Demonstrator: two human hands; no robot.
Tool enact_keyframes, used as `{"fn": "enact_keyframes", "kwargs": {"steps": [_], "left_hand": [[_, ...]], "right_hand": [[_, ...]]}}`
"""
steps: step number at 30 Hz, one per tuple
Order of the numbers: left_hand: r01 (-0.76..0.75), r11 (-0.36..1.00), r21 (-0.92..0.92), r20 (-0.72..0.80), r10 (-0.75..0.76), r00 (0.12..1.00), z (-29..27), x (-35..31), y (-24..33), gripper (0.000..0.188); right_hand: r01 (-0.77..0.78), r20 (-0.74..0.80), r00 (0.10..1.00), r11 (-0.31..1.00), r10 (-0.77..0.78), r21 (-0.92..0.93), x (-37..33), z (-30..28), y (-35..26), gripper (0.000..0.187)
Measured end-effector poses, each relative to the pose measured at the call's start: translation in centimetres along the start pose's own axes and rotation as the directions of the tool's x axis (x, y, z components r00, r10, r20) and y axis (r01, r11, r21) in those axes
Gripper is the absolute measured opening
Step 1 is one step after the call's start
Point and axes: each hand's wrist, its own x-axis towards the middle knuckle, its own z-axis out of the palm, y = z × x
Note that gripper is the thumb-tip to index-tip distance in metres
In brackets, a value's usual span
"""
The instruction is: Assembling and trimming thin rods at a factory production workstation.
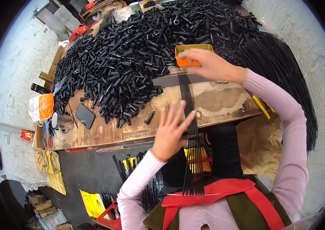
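Observation:
A row of long thin black rods [187, 96] runs from the bench over its near edge down to my lap, where the ends fan apart. My left hand [171, 132], its fingers spread, is over the left side of the rods near the bench edge; whether it touches them I cannot tell. At the far end of the rods, my right hand [212, 64] reaches over an orange open tin [194, 46]. Its fingers are bent and slightly blurred, with the thumb apart from them and nothing visible between. The tin's contents are partly hidden by this hand.
A large heap of short black tubes [131, 53] covers the back of the wooden bench [105, 132]. More long black rods [281, 65] lie at the right, near yellow-handled pliers [261, 107]. At the left are a dark phone-like slab [85, 116] and a clear jar [62, 122].

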Motion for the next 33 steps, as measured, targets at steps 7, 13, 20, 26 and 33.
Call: {"fn": "enact_keyframes", "kwargs": {"steps": [7,13,20,26,33], "left_hand": [[-0.307,0.925,-0.223,-0.214,0.26,0.941,2.9,9.2,-3.3,0.038],[-0.359,0.874,-0.327,-0.416,0.208,0.885,6.1,10.8,-6.3,0.046],[0.108,0.024,-0.994,0.109,0.081,0.991,-2.2,3.4,7.0,0.046],[-0.118,0.267,-0.956,-0.146,-0.086,0.986,-3.9,-2.6,13.2,0.018],[0.042,0.943,-0.331,-0.524,-0.221,0.823,-7.1,-2.3,8.9,0.007]], "right_hand": [[0.304,0.098,0.894,0.752,-0.438,0.584,-11.0,12.4,-6.5,0.06],[0.154,-0.096,0.987,0.934,-0.13,0.323,-10.6,6.8,-10.0,0.034],[0.269,-0.224,0.96,0.77,-0.167,0.579,-10.9,-10.0,-15.6,0.027],[0.311,-0.247,0.95,0.638,-0.19,0.705,-12.5,-9.7,-20.2,0.036],[-0.028,-0.215,0.699,0.275,-0.682,-0.961,-17.1,-2.9,-21.6,0.037]]}}
